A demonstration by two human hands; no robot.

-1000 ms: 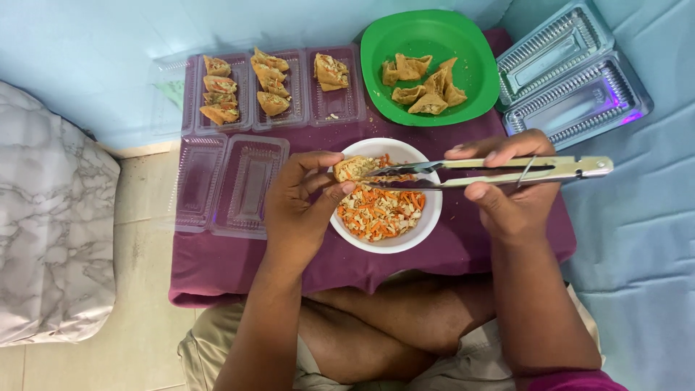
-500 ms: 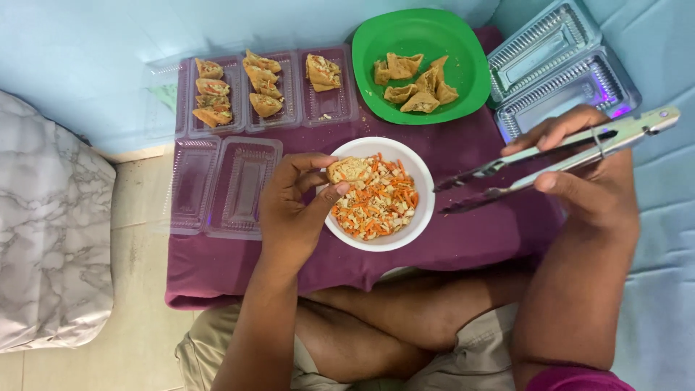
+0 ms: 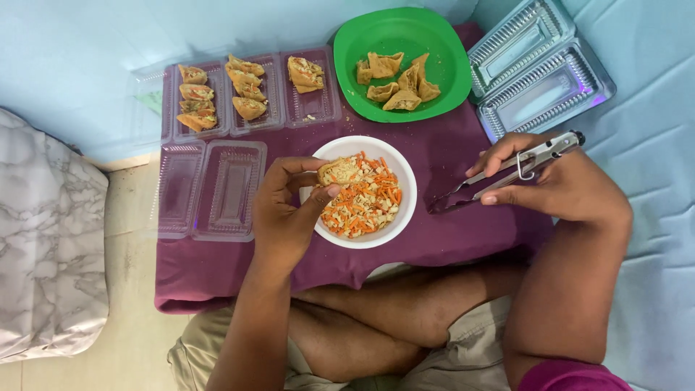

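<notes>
One pouch [image 3: 339, 172] – one tongs [image 3: 507, 176] (gripped).

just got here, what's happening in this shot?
A seated person holds a stuffed pastry pocket in the left hand over a white bowl of shredded filling. The right hand holds metal tongs, tips resting on the purple cloth. Behind are a green plate of unfilled pockets and a clear tray with filled ones.
</notes>
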